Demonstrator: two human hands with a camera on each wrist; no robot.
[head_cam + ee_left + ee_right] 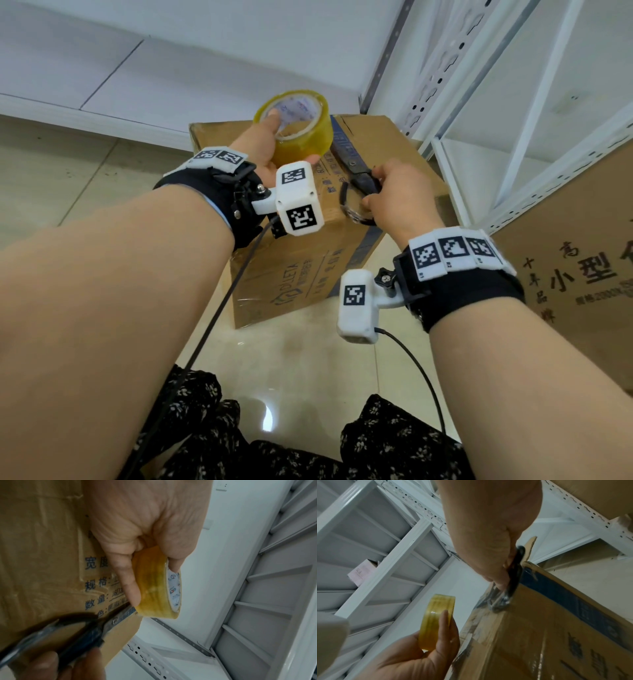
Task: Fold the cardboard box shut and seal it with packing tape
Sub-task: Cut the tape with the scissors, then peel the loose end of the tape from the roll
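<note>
A brown cardboard box (298, 270) with blue print stands on the floor, its top flaps folded flat. My left hand (263, 144) grips a roll of yellowish clear packing tape (298, 126) above the box's far left corner, fingers through the core. Black-handled scissors (356, 171) lie on the box top, and my right hand (394, 195) curls round their handles. In the left wrist view the tape roll (154, 588) sits in my fingers beside the box (42, 547), with the scissors (85, 632) below. The right wrist view shows the scissors handles (510, 582) pinched at the box edge (547, 628).
White metal shelving (513, 102) stands right of the box, close to its far corner. A larger printed cardboard box (589, 274) sits at the right. Glossy tiled floor (291, 370) lies in front of the box; a white wall (171, 61) is behind.
</note>
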